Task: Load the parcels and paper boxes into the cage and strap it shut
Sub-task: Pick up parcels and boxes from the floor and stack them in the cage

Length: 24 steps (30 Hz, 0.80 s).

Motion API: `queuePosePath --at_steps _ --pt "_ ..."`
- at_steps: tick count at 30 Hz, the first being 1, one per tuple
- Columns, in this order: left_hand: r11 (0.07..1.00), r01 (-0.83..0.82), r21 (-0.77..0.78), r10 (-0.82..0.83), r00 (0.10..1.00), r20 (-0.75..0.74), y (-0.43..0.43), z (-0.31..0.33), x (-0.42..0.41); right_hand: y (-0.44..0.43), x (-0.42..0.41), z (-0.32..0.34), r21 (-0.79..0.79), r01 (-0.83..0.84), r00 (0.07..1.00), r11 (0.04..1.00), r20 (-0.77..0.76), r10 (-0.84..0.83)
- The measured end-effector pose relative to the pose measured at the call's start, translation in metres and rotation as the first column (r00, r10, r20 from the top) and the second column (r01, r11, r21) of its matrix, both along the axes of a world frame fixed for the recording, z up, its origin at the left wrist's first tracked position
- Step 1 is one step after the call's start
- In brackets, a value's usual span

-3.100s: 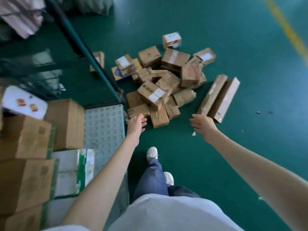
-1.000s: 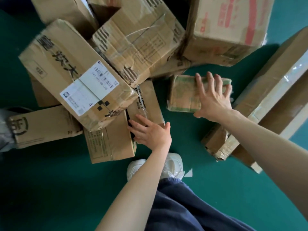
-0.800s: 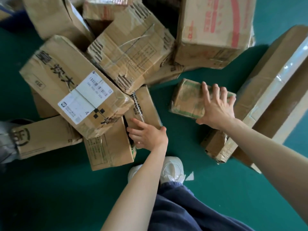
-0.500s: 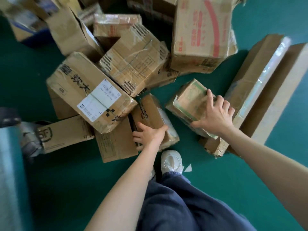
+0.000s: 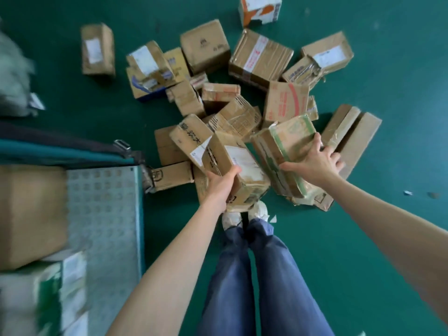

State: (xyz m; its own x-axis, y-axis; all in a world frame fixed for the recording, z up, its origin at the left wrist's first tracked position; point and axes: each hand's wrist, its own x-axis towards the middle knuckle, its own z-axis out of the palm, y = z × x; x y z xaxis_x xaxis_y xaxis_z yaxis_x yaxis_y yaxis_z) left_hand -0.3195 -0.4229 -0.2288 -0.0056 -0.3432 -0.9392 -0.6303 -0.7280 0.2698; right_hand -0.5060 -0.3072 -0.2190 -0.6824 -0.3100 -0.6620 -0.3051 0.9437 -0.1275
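Observation:
My left hand (image 5: 221,184) grips a brown cardboard box with a white label (image 5: 238,163), lifted off the floor above my shoes. My right hand (image 5: 315,163) holds a green-printed, tape-wrapped parcel (image 5: 284,146), also raised and tilted. Beyond them a pile of several cardboard parcels (image 5: 218,93) lies on the green floor. The cage (image 5: 104,209) stands at the left, its studded grey floor plate showing, with brown boxes (image 5: 31,214) and a white-green box (image 5: 48,287) stacked inside.
Two long flat cartons (image 5: 351,134) lie right of the pile. A white-orange box (image 5: 260,8) sits at the far top. A dark strap with a metal buckle (image 5: 122,144) hangs on the cage's green frame. My legs and white shoes (image 5: 244,214) stand below the held boxes.
Both hands have lifted their boxes off the floor and I have straightened up; the pile now looks farther away and the cage has come into view at the left.

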Motion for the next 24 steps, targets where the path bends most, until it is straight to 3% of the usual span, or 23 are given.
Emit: queuePosePath --at_steps 4,11,17,24 --pt "0.994 -0.082 -0.073 0.082 0.997 -0.012 -0.01 0.064 0.05 -0.028 0.032 0.061 -0.076 -0.036 0.998 0.996 0.048 0.04" --pt "0.941 -0.174 -0.292 0.213 0.971 0.109 -0.004 0.141 0.144 -0.086 0.087 0.131 -0.174 -0.305 0.943 0.937 0.084 0.322" --pt "0.799 -0.445 -0.405 0.52 0.85 0.091 0.03 0.186 0.213 -0.129 0.148 0.17 -0.245 -0.445 0.851 0.861 0.185 0.492" --pt "0.595 -0.606 -0.528 0.752 0.652 0.1 0.079 0.216 0.292 -0.158 0.259 0.201 -0.317 -0.592 0.678 0.741 0.301 0.67"
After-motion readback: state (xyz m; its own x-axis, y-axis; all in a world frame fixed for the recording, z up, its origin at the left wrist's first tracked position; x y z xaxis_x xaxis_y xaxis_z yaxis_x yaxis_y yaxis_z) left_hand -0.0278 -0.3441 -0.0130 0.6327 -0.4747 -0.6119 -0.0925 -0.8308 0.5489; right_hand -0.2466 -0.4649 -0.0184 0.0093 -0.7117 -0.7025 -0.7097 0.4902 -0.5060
